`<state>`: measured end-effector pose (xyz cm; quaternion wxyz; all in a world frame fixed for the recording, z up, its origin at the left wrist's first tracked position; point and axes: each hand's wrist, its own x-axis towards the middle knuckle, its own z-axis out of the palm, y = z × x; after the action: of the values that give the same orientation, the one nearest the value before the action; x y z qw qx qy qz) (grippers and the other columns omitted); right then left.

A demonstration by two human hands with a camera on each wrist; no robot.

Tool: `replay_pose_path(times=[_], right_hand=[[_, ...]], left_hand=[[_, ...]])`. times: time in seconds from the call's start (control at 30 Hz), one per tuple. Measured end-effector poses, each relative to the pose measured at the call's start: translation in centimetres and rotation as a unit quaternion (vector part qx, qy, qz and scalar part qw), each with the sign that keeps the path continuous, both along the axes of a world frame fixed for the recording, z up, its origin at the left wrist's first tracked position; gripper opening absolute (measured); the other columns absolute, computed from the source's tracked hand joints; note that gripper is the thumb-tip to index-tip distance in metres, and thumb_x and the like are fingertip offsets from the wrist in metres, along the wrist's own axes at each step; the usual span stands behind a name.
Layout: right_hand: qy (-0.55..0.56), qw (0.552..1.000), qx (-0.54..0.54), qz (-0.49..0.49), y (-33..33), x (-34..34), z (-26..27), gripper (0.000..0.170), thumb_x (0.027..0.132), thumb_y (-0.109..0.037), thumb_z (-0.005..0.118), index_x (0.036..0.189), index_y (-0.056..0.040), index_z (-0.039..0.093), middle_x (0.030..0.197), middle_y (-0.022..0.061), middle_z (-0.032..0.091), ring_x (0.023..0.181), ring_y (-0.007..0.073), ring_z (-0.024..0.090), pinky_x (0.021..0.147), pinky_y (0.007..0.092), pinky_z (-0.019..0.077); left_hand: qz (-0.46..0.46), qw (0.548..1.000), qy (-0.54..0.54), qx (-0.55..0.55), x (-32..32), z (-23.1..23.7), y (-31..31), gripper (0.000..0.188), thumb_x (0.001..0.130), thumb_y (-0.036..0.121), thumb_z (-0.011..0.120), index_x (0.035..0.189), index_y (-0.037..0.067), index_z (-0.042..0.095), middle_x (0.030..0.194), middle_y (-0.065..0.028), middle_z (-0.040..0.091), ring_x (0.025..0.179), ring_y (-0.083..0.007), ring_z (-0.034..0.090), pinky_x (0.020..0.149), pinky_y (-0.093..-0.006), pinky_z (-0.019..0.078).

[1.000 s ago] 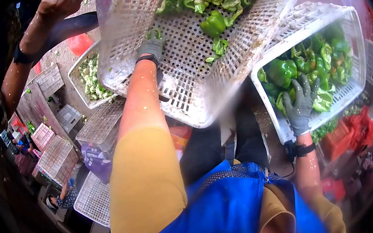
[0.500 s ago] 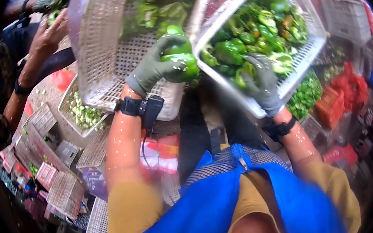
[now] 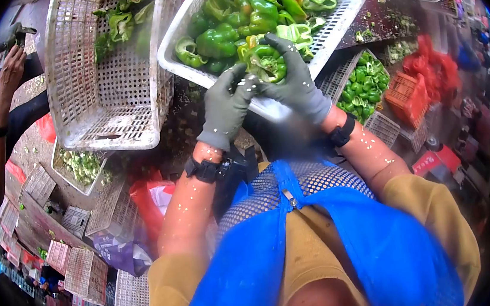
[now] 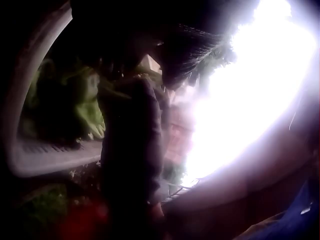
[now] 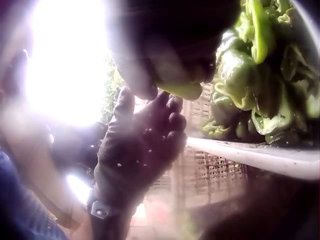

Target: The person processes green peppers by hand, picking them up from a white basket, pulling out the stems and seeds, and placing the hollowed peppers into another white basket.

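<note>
Both grey-gloved hands meet at the near edge of a white crate (image 3: 336, 30) of green peppers. In the head view, the right hand (image 3: 296, 85) grips a broken-open green pepper (image 3: 268, 64), its pale inside facing up. At the pepper's left side, the left hand (image 3: 225, 108) has curled fingers against it. The right wrist view shows the left hand (image 5: 137, 145) below the right hand (image 5: 165, 55), and a strip of green pepper (image 5: 182, 90) between them; the exact finger contact is partly hidden. The left wrist view is dark, with pepper pieces (image 4: 90, 112) at its left.
A dirty white crate (image 3: 125, 88) with a few pepper pieces stands left. A crate of pale cut pieces (image 3: 79, 167) is beyond it. At right are a basket of peppers (image 3: 363, 87), an orange basket (image 3: 406, 99) and red bags (image 3: 430, 68). Another person's arm (image 3: 0, 125) is far left.
The left hand has come from the left crate, carrying a green pepper, to the right hand. The right hand has left the pile and holds that pepper. The head view has shifted right.
</note>
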<state>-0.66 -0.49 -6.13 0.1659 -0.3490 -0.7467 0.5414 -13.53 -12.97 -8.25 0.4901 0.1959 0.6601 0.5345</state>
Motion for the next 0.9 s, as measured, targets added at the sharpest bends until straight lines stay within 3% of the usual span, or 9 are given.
replay_pose_path(times=[0.1, 0.23, 0.3, 0.4, 0.5, 0.57, 0.67, 0.73, 0.9], right_hand=[[0.02, 0.957, 0.228, 0.176, -0.3, 0.5, 0.2, 0.085, 0.063, -0.011, 0.079, 0.14, -0.0011, 0.042, 0.138, 0.0229, 0.044, 0.134, 0.0417, 0.037, 0.113, 0.0446, 0.0328], [0.005, 0.982, 0.107, 0.155, -0.3, 1.8, 1.6, 0.083, 0.069, -0.018, 0.076, 0.141, 0.0006, 0.041, 0.143, 0.0245, 0.038, 0.137, 0.0407, 0.034, 0.115, 0.0422, 0.0299], [0.007, 0.986, 0.032, 0.165, 0.0, 2.1, 1.5, 0.082, 0.07, -0.022, 0.075, 0.141, 0.0005, 0.041, 0.144, 0.0247, 0.037, 0.138, 0.0401, 0.034, 0.115, 0.0415, 0.0296], [-0.022, 0.961, -0.265, 0.083, -0.8, 1.9, 2.2, 0.076, 0.073, -0.03, 0.077, 0.138, -0.0034, 0.048, 0.144, 0.0187, 0.039, 0.137, 0.0319, 0.037, 0.113, 0.0395, 0.0311], [-0.061, 0.953, -0.28, 0.096, -0.7, 2.4, 0.7, 0.065, 0.076, -0.027, 0.075, 0.132, -0.0032, 0.053, 0.134, 0.0152, 0.05, 0.127, 0.0266, 0.047, 0.105, 0.0376, 0.0404], [-0.098, 0.936, -0.316, 0.123, 0.0, 1.8, 1.7, 0.056, 0.078, -0.022, 0.074, 0.127, -0.0019, 0.056, 0.124, 0.0148, 0.057, 0.117, 0.0234, 0.054, 0.099, 0.0357, 0.0454], [-0.093, 0.942, -0.296, 0.128, -0.5, 1.3, 2.8, 0.05, 0.08, -0.016, 0.071, 0.125, 0.0004, 0.058, 0.119, 0.0121, 0.061, 0.11, 0.0187, 0.057, 0.097, 0.0318, 0.0463], [-0.121, 0.939, -0.282, 0.159, -0.1, 1.4, 1.9, 0.052, 0.08, -0.016, 0.071, 0.127, 0.0019, 0.057, 0.122, 0.0098, 0.061, 0.111, 0.0168, 0.056, 0.098, 0.0305, 0.0452], [-0.102, 0.922, -0.344, 0.145, 1.3, 2.1, 0.8, 0.05, 0.08, -0.012, 0.068, 0.127, 0.0029, 0.058, 0.122, 0.0102, 0.061, 0.11, 0.0174, 0.058, 0.097, 0.0301, 0.0459]], left_hand=[[0.01, 0.987, -0.155, 0.046, 0.8, 1.9, 1.6, 0.052, 0.085, 0.031, 0.078, 0.12, -0.002, 0.06, 0.104, -0.0065, 0.067, 0.092, -0.0117, 0.061, 0.082, -0.029, 0.0519], [0.052, 0.968, -0.222, 0.101, 2.4, 0.5, 2.3, 0.044, 0.081, 0.019, 0.081, 0.114, -0.001, 0.059, 0.102, -0.0061, 0.067, 0.088, -0.0116, 0.062, 0.076, -0.026, 0.0531], [-0.001, 0.983, -0.178, 0.039, 3.1, 1.1, 2.0, 0.045, 0.079, 0.015, 0.08, 0.115, -0.001, 0.058, 0.103, -0.0072, 0.067, 0.088, -0.0126, 0.063, 0.076, -0.0273, 0.0537], [-0.069, 0.996, 0.047, 0.012, 3.9, 0.3, 1.3, 0.054, 0.076, 0.02, 0.079, 0.119, -0.003, 0.055, 0.104, -0.0147, 0.069, 0.092, -0.0202, 0.067, 0.08, -0.0332, 0.0548], [-0.093, 0.993, 0.073, 0.008, 4.7, 0.6, 0.8, 0.05, 0.078, 0.021, 0.076, 0.117, -0.001, 0.055, 0.102, -0.0182, 0.068, 0.094, -0.0255, 0.069, 0.081, -0.0363, 0.0547], [-0.304, 0.909, 0.274, -0.079, 5.5, -0.1, 0.4, 0.047, 0.079, 0.024, 0.073, 0.114, -0.003, 0.057, 0.105, -0.02, 0.067, 0.1, -0.0314, 0.067, 0.08, -0.0397, 0.0543], [-0.215, 0.953, 0.172, -0.123, 3.5, 3.5, 0.0, 0.044, 0.079, 0.025, 0.075, 0.11, -0.002, 0.059, 0.104, -0.0171, 0.068, 0.1, -0.0231, 0.067, 0.079, -0.0358, 0.0544], [-0.146, 0.989, -0.016, 0.012, 4.3, 1.5, -1.0, 0.039, 0.08, 0.032, 0.075, 0.098, 0.001, 0.06, 0.093, -0.0187, 0.066, 0.086, -0.0294, 0.067, 0.073, -0.0375, 0.0528], [0.005, 0.986, -0.088, 0.14, 3.3, 1.0, -1.2, 0.038, 0.083, 0.033, 0.074, 0.1, 0.002, 0.06, 0.091, -0.0122, 0.068, 0.08, -0.0235, 0.067, 0.071, -0.0372, 0.0529]])
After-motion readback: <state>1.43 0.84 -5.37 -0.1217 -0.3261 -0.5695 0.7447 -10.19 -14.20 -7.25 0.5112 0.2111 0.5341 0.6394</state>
